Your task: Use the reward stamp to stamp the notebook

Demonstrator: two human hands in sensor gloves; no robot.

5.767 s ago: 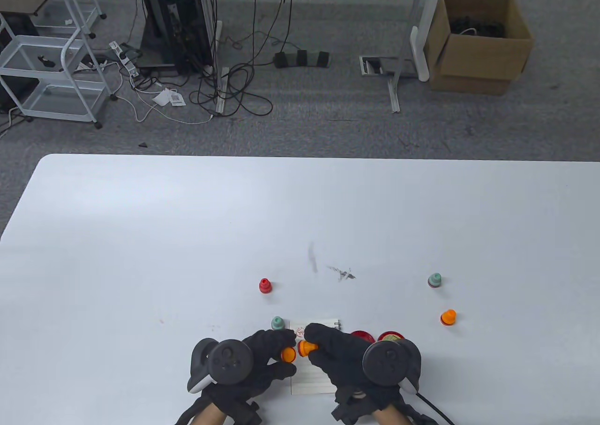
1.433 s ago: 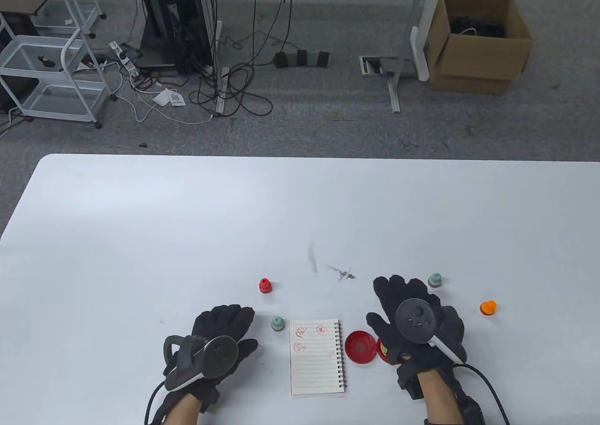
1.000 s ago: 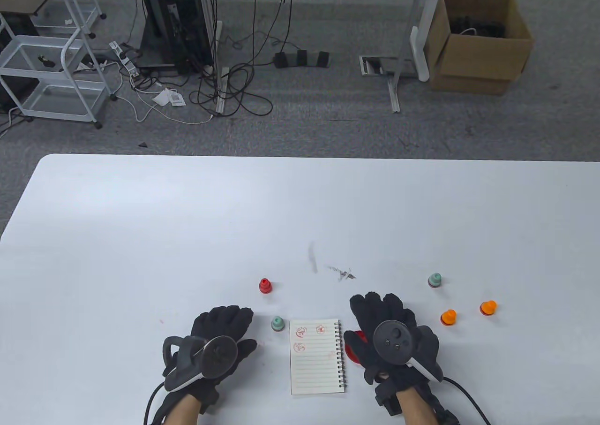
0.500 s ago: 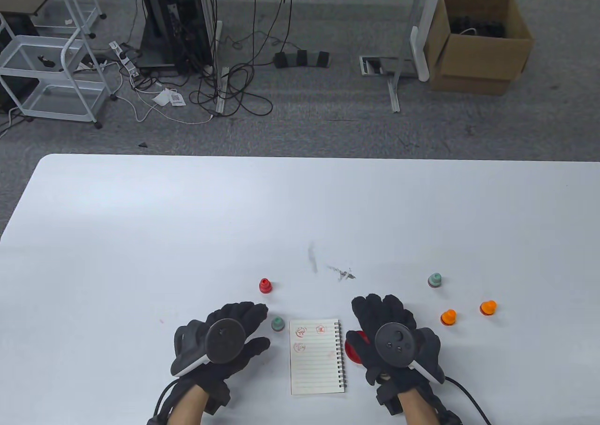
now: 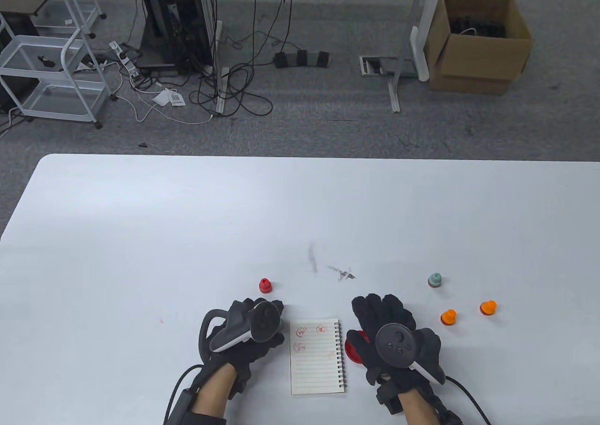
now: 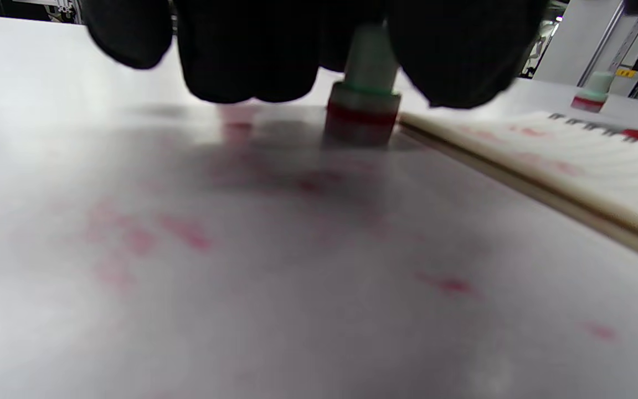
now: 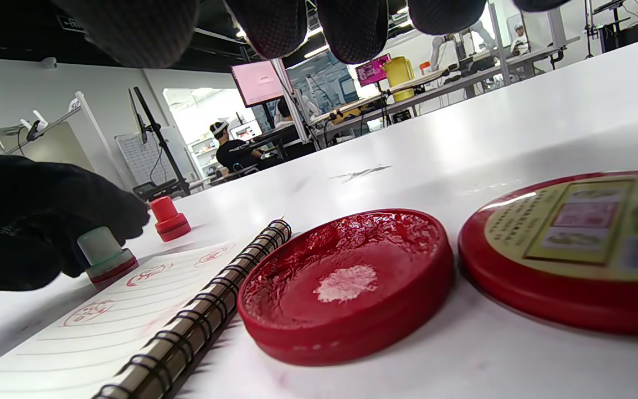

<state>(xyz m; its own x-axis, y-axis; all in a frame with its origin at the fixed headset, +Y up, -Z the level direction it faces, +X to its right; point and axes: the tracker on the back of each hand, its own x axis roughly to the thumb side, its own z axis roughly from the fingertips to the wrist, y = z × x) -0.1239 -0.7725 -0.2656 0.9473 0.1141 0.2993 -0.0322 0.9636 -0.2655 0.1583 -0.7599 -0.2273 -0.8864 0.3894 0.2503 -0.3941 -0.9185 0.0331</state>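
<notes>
The spiral notebook (image 5: 318, 357) lies open on the table with three red stamp marks on its upper half. A green-handled stamp (image 6: 364, 94) stands on the table just left of the notebook's top corner; it also shows in the right wrist view (image 7: 106, 252). My left hand (image 5: 275, 321) pinches its handle between thumb and fingers (image 6: 241, 50). My right hand (image 5: 370, 322) is spread open, palm down, above the open red ink pad (image 7: 346, 282), whose edge shows in the table view (image 5: 352, 346). Its fingertips (image 7: 352, 27) touch nothing.
The ink pad's lid (image 7: 574, 244) lies right of the pad. A red stamp (image 5: 265, 285) stands behind my left hand. A second green stamp (image 5: 435, 280) and two orange stamps (image 5: 448, 317) (image 5: 488, 307) stand to the right. Red smudges mark the table (image 6: 186, 233).
My left hand has moved right and forward from the table onto the green stamp and taken hold of its handle. My right hand came back from the orange stamps and now stays over the ink pad.
</notes>
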